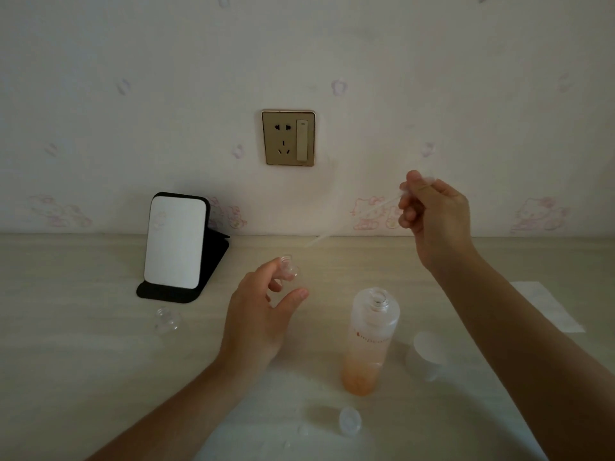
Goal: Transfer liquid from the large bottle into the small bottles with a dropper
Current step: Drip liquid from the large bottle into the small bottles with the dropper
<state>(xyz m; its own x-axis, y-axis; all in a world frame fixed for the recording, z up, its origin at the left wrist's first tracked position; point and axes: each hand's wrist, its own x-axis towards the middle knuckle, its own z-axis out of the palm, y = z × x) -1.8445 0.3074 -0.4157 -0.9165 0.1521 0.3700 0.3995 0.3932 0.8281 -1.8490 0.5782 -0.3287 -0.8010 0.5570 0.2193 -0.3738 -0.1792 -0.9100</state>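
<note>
Head | lg bottle point(371, 341) label blurred; R hand point(436, 221): dropper point(376, 207); L hand point(256, 314): small bottle point(289, 267)

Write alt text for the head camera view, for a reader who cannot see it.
A person's right hand holds a clear dropper raised and slanted toward a small bottle held in the left hand at a pale table. The open large bottle, orange liquid low inside, stands between the arms. A second small bottle sits near a standing mirror.
</note>
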